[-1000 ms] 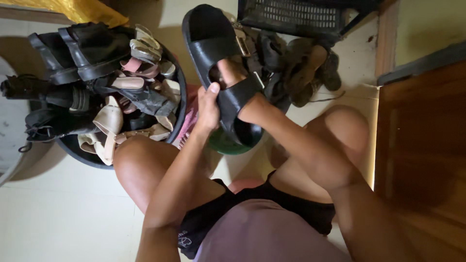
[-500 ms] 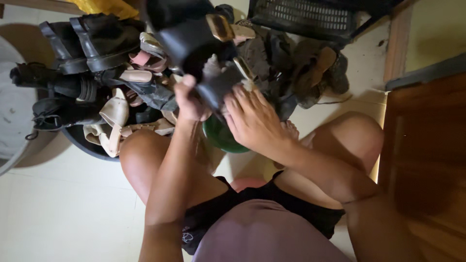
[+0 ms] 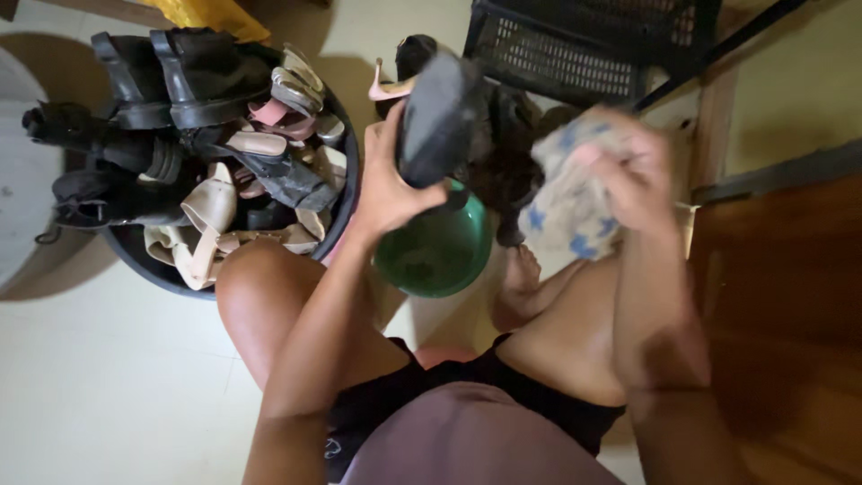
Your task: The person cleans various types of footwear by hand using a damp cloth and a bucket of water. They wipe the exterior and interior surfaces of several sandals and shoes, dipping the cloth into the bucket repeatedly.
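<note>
Now left hand grip clenched round black sandal; right hand clutches cloth.

We see a chunky black slide sandal w/ thick sole gripped in the left hand, tipped on edge, sole side toward us, held above a round green plastic bowl on the pale floor. The right hand clutches a crumpled pale cloth w/ blue star-like marks, bunched up & blurred, raised just right of the sandal, not touching it.
</note>
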